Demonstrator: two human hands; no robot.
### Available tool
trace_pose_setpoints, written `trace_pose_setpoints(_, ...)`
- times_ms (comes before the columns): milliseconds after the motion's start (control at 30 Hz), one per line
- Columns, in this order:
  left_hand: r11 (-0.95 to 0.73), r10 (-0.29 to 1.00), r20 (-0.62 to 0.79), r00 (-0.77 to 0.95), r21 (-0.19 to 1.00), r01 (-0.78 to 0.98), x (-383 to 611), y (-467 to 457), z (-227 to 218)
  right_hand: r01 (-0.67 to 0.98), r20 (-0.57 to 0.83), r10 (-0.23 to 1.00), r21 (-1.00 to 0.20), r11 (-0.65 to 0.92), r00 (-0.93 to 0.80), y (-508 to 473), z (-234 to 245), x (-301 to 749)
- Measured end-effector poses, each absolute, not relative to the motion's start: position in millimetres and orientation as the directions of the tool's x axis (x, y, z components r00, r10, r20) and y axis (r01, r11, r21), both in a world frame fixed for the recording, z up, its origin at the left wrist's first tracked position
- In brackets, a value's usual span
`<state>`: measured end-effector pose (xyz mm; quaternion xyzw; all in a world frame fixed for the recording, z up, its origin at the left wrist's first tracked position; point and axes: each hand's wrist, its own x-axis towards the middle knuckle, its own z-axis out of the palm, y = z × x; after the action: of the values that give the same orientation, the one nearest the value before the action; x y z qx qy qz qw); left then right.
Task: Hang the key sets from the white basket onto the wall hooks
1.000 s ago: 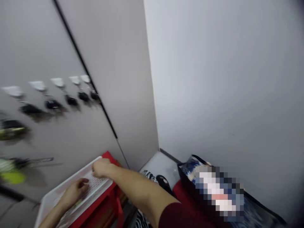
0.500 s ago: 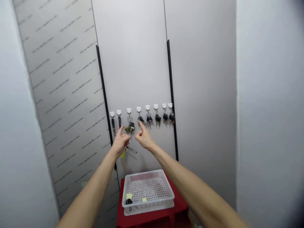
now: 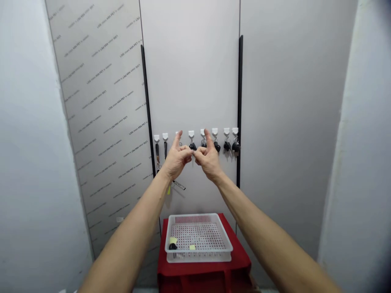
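Observation:
My left hand (image 3: 176,160) and my right hand (image 3: 210,160) are raised in front of a row of hanging key sets. Both index fingers point up, while the thumb sides meet or nearly meet between the hands. Nothing shows in either hand. Behind them, black-headed keys (image 3: 192,146) hang from a white hook (image 3: 191,134). More keys (image 3: 227,145) hang at the right, and dark straps (image 3: 157,150) hang at the left. My left hand hides most of the set on the third hook. Below it a black-and-white tag (image 3: 179,185) and a yellow tag (image 3: 168,190) stick out.
A white perforated basket (image 3: 200,256) stands on a red-covered stand (image 3: 241,254) below. In it lie a small black object (image 3: 172,246) and yellow paper notes (image 3: 192,247). Long black handles (image 3: 240,101) run up the cabinet doors (image 3: 191,73). Walls (image 3: 27,142) flank both sides.
My hands have come together, their thumb sides now meeting, and have risen slightly against the hooks. The view has shifted, so the cabinet sits further right. The key sets still hang.

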<state>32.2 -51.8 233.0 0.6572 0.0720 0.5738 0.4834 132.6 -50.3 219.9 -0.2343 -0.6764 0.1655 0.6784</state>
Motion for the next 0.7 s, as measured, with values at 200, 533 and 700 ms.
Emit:
trace_pose_setpoints(200, -0.602, 0.799, 0.6, -0.05, 0.796, -0.068, 12.4, -13.5, 224.0, 0.312, 0.688, 0.725, -0.694, 0.649, 0.026, -19.1, 222.4, 146.2)
trace_pose_setpoints(533, -0.184, 0.725, 0.516, -0.457, 0.784, 0.593, -16.8, 59.6, 195.5, 0.81, 0.678, 0.709, -0.518, 0.275, 0.193, 50.6, 237.5, 150.3)
trace_pose_setpoints(700, -0.093, 0.731, 0.462, -0.503, 0.797, 0.596, -4.1, 72.1, 191.8, 0.837, 0.618, 0.757, -0.516, 0.185, 0.213, 67.5, 235.7, 145.9)
